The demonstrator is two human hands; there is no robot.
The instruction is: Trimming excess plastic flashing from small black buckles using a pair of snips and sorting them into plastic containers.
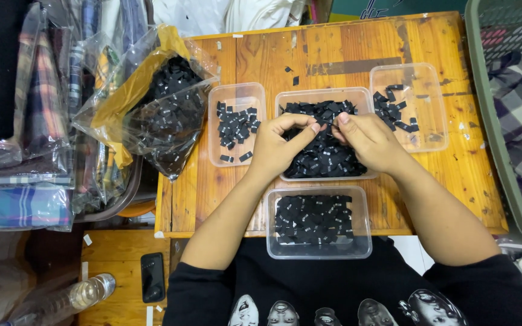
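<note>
Containers on the wooden desk [454, 169] number four, all clear plastic and lidless, and are placed here relative to the middle tub [326, 134]. The middle tub carries a dense heap of small black fabric labels [327, 158], each a short rectangle with faint pale marking too small to make out. Left of the middle tub, a narrower tub [237, 124] holds a loose scatter of the same black pieces with much bare floor showing. Right of the middle tub, a third tub [409, 107] holds only a small cluster in its near-left portion. Nearer the person than the middle tub, a fourth tub [318, 222] holds a flatter, more even layer of labels and overhangs the desk edge. Both hands work directly above the middle tub: the left hand [276, 148] and right hand [367, 140] meet at their tips, fingers [312, 128] pressed together and pinching a black label [327, 121] between them, just over the heap. Further left of the middle tub, an open clear bag [167, 108] with a yellow lining spills more black labels. Several stray pieces lie on the desk beyond the middle tub. A green basket [502, 121] is cut off at the right frame edge.
</note>
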